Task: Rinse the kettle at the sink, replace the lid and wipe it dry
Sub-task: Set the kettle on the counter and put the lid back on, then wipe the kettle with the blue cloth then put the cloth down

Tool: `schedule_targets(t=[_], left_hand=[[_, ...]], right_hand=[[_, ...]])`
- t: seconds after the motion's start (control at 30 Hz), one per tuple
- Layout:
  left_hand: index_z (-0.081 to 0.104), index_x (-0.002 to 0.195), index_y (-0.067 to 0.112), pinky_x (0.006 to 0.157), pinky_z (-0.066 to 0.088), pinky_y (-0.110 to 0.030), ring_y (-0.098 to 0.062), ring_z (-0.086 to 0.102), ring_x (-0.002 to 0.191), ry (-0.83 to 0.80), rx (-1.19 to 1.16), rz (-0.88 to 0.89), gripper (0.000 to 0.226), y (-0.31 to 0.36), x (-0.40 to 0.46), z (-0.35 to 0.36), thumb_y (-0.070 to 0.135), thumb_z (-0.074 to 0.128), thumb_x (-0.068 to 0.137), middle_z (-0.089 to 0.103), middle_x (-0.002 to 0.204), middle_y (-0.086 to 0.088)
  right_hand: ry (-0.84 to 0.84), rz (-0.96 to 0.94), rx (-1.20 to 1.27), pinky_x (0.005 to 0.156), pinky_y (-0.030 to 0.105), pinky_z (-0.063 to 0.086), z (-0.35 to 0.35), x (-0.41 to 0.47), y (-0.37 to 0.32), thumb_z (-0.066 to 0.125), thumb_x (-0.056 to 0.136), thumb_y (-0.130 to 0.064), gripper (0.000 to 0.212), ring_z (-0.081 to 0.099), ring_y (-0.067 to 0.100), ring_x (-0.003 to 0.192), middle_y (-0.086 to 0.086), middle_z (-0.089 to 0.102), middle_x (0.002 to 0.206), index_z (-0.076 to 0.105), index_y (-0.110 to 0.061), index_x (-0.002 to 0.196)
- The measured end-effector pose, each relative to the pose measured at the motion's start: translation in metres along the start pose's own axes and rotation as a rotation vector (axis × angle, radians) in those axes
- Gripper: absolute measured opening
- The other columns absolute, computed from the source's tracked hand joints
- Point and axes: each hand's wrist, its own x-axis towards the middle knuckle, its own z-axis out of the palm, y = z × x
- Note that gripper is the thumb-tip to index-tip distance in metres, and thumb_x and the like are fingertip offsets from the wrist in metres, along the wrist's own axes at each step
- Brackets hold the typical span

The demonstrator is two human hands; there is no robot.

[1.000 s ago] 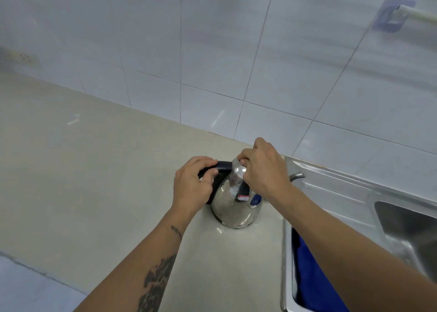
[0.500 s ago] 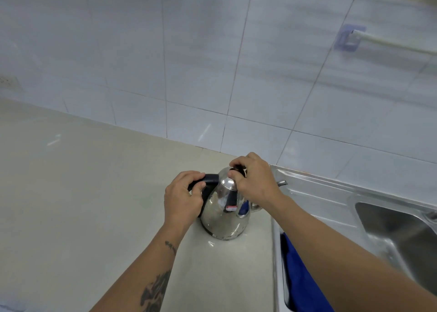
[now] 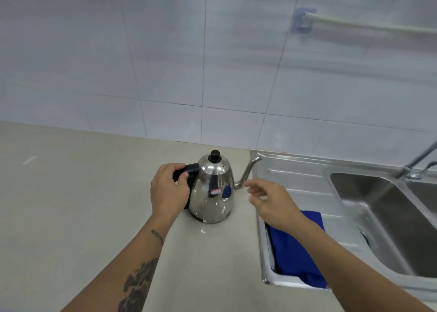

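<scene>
**Kettle parked left of the sink, lid on, cloth not picked up yet**

Kettle (image 3: 212,191) is standing upright on the counter (image 3: 71,205), just left of the sink (image 3: 378,217) edge, and the lid (image 3: 214,164) is seated on top. Left hand (image 3: 169,193) is wrapped tight round the black handle (image 3: 186,169) on the side away from the sink. Right hand (image 3: 272,200) hovers empty near the spout (image 3: 248,172), fingers loose and apart, touching nothing. Blue cloth (image 3: 298,248) lies on the sink's drainboard, right under that wrist. I'd say lid step's done, so wiping is next: drop the right hand, grab the cloth, keep the left steadying the handle.
</scene>
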Motion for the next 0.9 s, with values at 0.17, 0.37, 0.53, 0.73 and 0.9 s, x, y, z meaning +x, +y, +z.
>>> schedule_targets(t=[0.17, 0.37, 0.53, 0.73, 0.9], left_hand=[[0.065, 0.1, 0.021, 0.086, 0.051, -0.035, -0.021, 0.059, 0.097, -0.002, 0.047, 0.045, 0.016, -0.001, -0.008, 0.007, 0.014, 0.064, 0.087, 0.058, 0.105, 0.005], [0.065, 0.1, 0.023, 0.083, 0.048, -0.032, -0.022, 0.058, 0.097, 0.021, 0.078, 0.092, 0.013, 0.001, -0.027, 0.016, 0.017, 0.063, 0.088, 0.056, 0.104, 0.008], [0.066, 0.102, 0.021, 0.084, 0.048, -0.031, -0.02, 0.057, 0.096, 0.042, 0.113, 0.11, 0.015, 0.004, -0.035, 0.017, 0.016, 0.062, 0.089, 0.055, 0.104, 0.008], [0.062, 0.111, 0.021, 0.085, 0.046, -0.03, -0.017, 0.052, 0.099, -0.004, 0.224, 0.153, 0.025, 0.009, -0.041, 0.013, 0.011, 0.059, 0.088, 0.052, 0.106, 0.011], [0.049, 0.137, 0.019, 0.09, 0.048, -0.038, -0.023, 0.05, 0.106, -0.135, 0.5, 0.341, 0.05, 0.003, -0.039, 0.005, 0.011, 0.057, 0.088, 0.051, 0.126, 0.0]], right_hand=[[-0.029, 0.286, -0.212, 0.09, 0.029, 0.049, -0.015, -0.019, 0.078, 0.057, 0.095, -0.019, 0.046, 0.056, 0.019, 0.111, 0.004, 0.056, 0.129, 0.049, -0.022, 0.14], [-0.219, 0.622, -0.431, 0.112, 0.069, 0.016, 0.006, -0.03, 0.12, 0.043, 0.091, -0.065, 0.077, 0.002, 0.042, 0.151, 0.011, 0.003, 0.166, 0.004, -0.045, 0.155], [-0.177, 0.476, -0.588, 0.11, 0.062, 0.03, 0.028, -0.036, 0.132, 0.042, 0.094, -0.057, 0.069, 0.021, 0.039, 0.143, 0.007, 0.016, 0.159, 0.009, -0.045, 0.154], [-0.117, 0.289, -0.58, 0.097, 0.047, 0.05, 0.037, -0.038, 0.132, 0.054, 0.094, -0.034, 0.063, 0.042, 0.029, 0.12, 0.004, 0.039, 0.136, 0.024, -0.038, 0.15], [-0.135, 0.247, -0.36, 0.087, 0.035, 0.051, 0.026, -0.033, 0.131, 0.057, 0.093, -0.016, 0.058, 0.047, 0.024, 0.113, 0.003, 0.045, 0.129, 0.037, -0.036, 0.144]])
